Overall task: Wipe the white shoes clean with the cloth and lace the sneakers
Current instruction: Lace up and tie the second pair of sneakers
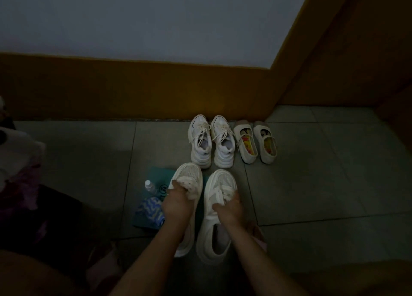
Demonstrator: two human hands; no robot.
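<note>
Two white mesh sneakers lie side by side on the floor in front of me. My left hand (176, 203) rests on the left sneaker (189, 175) and grips a bunched whitish cloth (191, 187) over its tongue. My right hand (228, 209) sits on the right sneaker (219, 182), fingers curled round its white laces (219, 195). Farther off, a laced pair of white chunky sneakers (210, 141) stands by the wall.
A pair of cream strap shoes (256, 142) with colourful insoles stands right of the chunky pair. A teal box (156, 179), a small bottle (149, 186) and a blue patterned cloth (149, 211) lie left of my hands. Brown skirting (133, 90) backs the tiled floor.
</note>
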